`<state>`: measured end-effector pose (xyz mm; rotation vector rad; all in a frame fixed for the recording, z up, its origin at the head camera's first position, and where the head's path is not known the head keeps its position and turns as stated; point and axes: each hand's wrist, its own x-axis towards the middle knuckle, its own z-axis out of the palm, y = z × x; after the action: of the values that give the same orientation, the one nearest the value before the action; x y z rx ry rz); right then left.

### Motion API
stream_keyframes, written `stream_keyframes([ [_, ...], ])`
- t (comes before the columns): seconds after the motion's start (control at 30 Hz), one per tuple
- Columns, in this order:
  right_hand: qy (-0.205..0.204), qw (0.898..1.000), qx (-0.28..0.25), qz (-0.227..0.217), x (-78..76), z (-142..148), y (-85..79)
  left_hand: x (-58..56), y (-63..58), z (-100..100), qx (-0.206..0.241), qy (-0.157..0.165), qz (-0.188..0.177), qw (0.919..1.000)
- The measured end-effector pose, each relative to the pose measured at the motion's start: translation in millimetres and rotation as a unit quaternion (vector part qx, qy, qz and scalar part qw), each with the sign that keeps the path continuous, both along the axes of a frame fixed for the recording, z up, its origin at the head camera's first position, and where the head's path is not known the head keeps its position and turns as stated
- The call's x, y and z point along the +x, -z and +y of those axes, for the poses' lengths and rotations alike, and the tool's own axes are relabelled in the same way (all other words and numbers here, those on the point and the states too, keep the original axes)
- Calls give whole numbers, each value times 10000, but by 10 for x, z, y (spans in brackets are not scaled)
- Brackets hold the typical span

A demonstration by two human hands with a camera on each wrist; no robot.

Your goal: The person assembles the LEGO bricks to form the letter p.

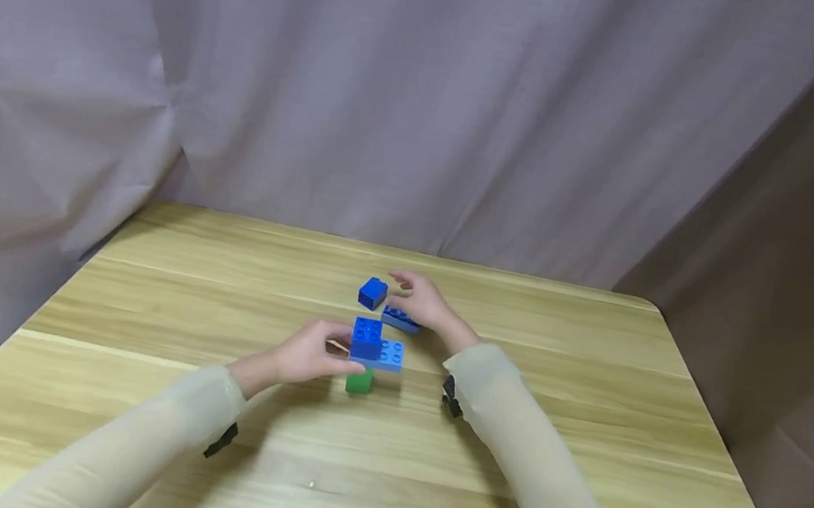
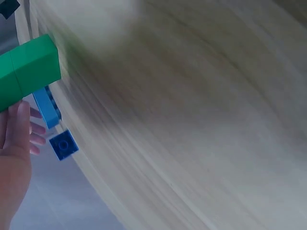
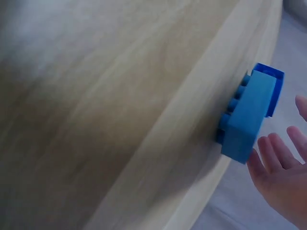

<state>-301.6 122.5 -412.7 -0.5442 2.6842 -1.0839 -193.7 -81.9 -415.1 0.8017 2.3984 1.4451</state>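
My left hand (image 1: 311,350) grips a stack of toy building bricks from its left side, with fingers behind and thumb in front. In the stack, a dark blue brick (image 1: 367,337) sits on the left part of a light blue brick (image 1: 391,355), above a green brick (image 1: 359,381). The left wrist view shows the green part (image 2: 36,64) large beside the fingers. Beyond the stack, my right hand (image 1: 423,299) hovers with parted fingers over a loose long blue brick (image 1: 400,320). In the right wrist view, a fingertip is right at the end of this long brick (image 3: 250,115).
Another loose dark blue brick (image 1: 373,293) lies just left of the right hand's fingers. A small white speck (image 1: 312,484) is on the wooden table (image 1: 581,438) near the front. Grey curtain (image 1: 393,103) hangs behind the far edge.
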Motion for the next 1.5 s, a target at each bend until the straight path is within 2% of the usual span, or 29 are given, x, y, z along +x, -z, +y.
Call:
stream_keyframes([
  [0.2,-343,9984,434,115,-32,-96,17,14,-18,-34,-57,-72,-1,10000],
  [0.4,-685,9905,1062,533,-13,-203,17,24,-16,-24,-13,-72,11,10000],
  [0.73,-272,9897,1226,681,5,-278,50,29,10,-4,57,-82,-26,9999],
  [0.87,-170,9908,1203,591,16,-294,36,38,11,8,95,-82,-53,9999],
  [1.03,97,9949,921,407,23,-247,22,40,0,49,-17,-28,44,10000],
  [1.2,598,9975,281,230,2,-123,-26,19,-36,86,-109,72,167,9998],
  [1.37,1076,9932,-440,-7,-5,3,-137,-7,-70,99,-341,59,105,9993],
  [1.5,1177,9893,-860,-97,36,96,-247,-13,-101,100,-490,35,-5,9988],
])
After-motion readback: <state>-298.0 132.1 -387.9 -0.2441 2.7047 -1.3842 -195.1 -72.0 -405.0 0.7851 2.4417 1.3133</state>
